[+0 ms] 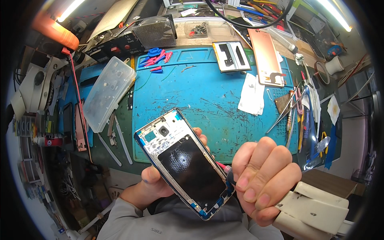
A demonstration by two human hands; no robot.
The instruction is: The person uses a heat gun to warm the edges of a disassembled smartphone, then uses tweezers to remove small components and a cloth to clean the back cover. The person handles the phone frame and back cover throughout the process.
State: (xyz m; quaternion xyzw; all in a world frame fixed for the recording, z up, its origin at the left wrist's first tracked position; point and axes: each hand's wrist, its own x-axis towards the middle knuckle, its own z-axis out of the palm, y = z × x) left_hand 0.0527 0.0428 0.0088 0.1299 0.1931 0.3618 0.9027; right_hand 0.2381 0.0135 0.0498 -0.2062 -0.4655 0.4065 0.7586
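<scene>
My left hand grips a smartphone with its back cover off, held tilted in front of me. Its white upper part shows a camera opening and blue tape bits above a large black panel. My right hand is closed round a small tool with pink and dark parts at the phone's right edge; the fingers hide most of it, so I cannot tell its kind or whether it touches the phone. A worn blue mat lies behind the phone.
A clear plastic box, pink and blue clips, a display part, a copper-coloured panel, white wipes and several tweezers and tools surround the work area. A cream plastic fixture juts in at lower right.
</scene>
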